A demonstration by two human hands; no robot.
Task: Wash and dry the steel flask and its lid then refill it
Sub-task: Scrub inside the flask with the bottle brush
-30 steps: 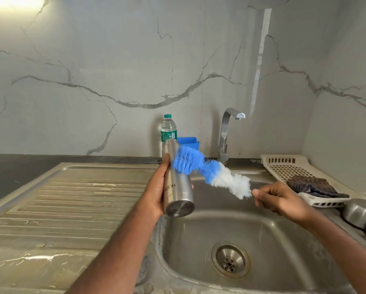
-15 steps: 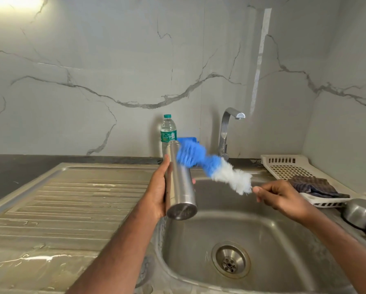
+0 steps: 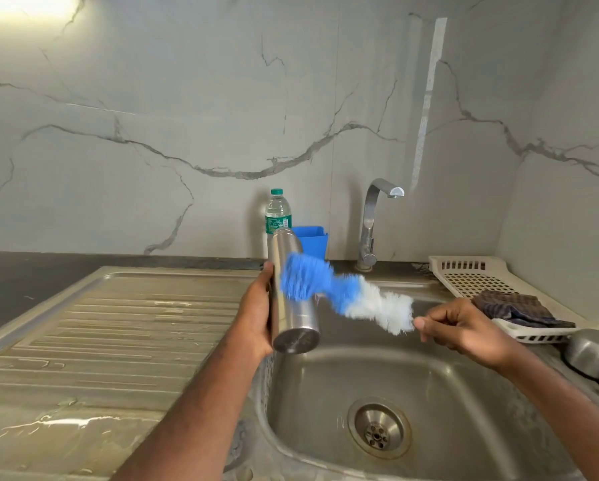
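**Flask held, brush against its side**

Your left hand (image 3: 254, 315) grips the cylindrical steel flask (image 3: 291, 300) over the steel sink's (image 3: 464, 428) left rim. Your right hand (image 3: 464, 329) pinches the blue-and-white bristle brush (image 3: 343, 293), whose blue end touches the flask.

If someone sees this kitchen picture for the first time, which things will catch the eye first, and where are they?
The blue and white bottle brush stands out most, held at its white end by the right hand above the sink basin, its blue end against the steel flask. The left hand grips that flask over the basin's left edge. Behind it, a plastic water bottle stands by the marble wall.
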